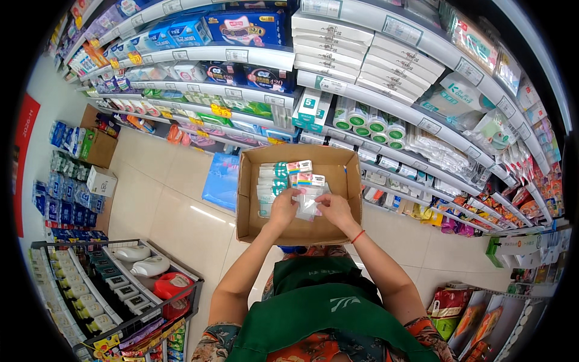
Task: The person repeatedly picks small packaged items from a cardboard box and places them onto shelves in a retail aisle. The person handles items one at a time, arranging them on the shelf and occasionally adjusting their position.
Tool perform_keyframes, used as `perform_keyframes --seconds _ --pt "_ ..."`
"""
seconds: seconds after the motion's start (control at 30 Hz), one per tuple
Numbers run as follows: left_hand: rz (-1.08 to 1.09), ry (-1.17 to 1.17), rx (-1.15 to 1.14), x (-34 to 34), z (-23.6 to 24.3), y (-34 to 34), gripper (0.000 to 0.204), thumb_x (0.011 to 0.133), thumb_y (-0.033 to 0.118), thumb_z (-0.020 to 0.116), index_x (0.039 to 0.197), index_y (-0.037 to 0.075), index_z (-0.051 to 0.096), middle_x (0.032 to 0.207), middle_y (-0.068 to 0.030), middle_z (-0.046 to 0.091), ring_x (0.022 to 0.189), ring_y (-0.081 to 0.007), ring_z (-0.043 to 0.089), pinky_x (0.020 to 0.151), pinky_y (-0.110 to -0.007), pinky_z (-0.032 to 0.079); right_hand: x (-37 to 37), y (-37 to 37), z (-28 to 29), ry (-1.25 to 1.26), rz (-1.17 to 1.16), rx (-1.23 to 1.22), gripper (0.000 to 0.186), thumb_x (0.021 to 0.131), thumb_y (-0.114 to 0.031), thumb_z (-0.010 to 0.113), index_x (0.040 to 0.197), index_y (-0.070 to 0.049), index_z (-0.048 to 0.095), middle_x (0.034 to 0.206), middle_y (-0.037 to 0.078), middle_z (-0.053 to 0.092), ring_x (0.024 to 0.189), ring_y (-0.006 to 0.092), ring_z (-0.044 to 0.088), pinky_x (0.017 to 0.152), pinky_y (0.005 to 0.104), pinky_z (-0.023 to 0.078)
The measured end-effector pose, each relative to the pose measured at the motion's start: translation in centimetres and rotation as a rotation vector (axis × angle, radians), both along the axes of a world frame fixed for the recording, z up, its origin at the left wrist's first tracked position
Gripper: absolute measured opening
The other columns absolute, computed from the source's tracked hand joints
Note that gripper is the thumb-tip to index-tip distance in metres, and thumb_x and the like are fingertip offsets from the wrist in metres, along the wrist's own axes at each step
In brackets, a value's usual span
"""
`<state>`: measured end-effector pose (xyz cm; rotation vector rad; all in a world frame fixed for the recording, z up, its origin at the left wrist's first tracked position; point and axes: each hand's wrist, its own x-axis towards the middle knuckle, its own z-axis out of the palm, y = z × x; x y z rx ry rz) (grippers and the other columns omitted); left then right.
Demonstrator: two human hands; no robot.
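Observation:
An uncovered cardboard box is in front of me, with small flat packs inside. White and green packs make a column along its left part, and white packs with pink and blue marks lie beside them. Over the box, my left hand pinches one edge of a small clear plastic packet. At the packet's other side, the bent fingers of my right hand grip it too. A red string circles my right wrist. What the packet contains is too small to make out.
Store shelves with packaged goods curve across the far side and right. A blue package is on the tiled floor left of the box. At lower left stands a wire rack of bottles; bundled blue packs are stacked farther left.

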<state>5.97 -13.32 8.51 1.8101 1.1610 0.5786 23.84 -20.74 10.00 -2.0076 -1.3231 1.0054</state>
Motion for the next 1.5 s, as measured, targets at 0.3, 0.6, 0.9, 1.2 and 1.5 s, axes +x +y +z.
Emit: perform_keyframes --seconds 0.3,0.6,0.9,1.2,1.5 --pt "-0.06 0.262 -0.164 -0.4 -3.8 -0.7 0.04 0.072 0.003 0.065 0.111 0.004 0.062 0.107 -0.018 0.063 0.089 -0.0323 0.063 0.081 -0.039 0.051 -0.8 -0.2 -5.1 0.051 0.067 -0.182 0.032 0.074 -0.022 0.069 0.102 -0.007 0.07 0.089 0.011 0.069 0.084 0.0237 0.066 0.076 0.0332 0.051" --pt "-0.095 0.342 -0.19 -0.7 -7.1 -1.3 0.047 0.072 0.013 0.068 0.117 0.005 0.058 0.11 -0.0198 0.059 0.106 -0.0369 0.056 0.09 -0.044 0.047 -1.3 0.0 -6.6 0.088 0.11 -0.305 0.04 0.072 -0.023 0.072 0.107 -0.004 0.068 0.097 0.013 0.068 0.09 0.0245 0.064 0.08 0.0332 0.049" --pt "-0.111 0.377 0.001 -0.4 -4.8 -1.7 0.045 0.074 0.023 0.071 0.114 0.003 0.06 0.105 -0.0215 0.061 0.098 -0.0363 0.059 0.088 -0.043 0.047 0.6 -0.1 -6.7 0.076 0.081 -0.153 0.039 0.073 -0.026 0.071 0.105 -0.004 0.067 0.097 0.013 0.068 0.092 0.0277 0.065 0.082 0.0358 0.05" --pt "-0.165 0.148 0.182 4.0 2.8 1.4 0.043 0.079 0.018 0.068 0.119 0.004 0.058 0.109 -0.0198 0.062 0.093 -0.0321 0.064 0.081 -0.04 0.051 2.3 2.7 4.8 0.173 0.012 0.043 0.034 0.084 -0.021 0.066 0.11 0.0 0.064 0.103 0.013 0.068 0.096 0.022 0.065 0.083 0.0313 0.051" --pt "-0.17 -0.144 0.247 8.8 15.6 4.7 0.042 0.083 0.007 0.063 0.124 0.002 0.055 0.113 -0.0164 0.064 0.098 -0.0262 0.066 0.08 -0.035 0.053 5.6 5.1 17.0 0.273 0.004 0.31 0.031 0.089 -0.009 0.06 0.118 0.001 0.057 0.111 0.009 0.064 0.098 0.0157 0.062 0.085 0.0287 0.05"
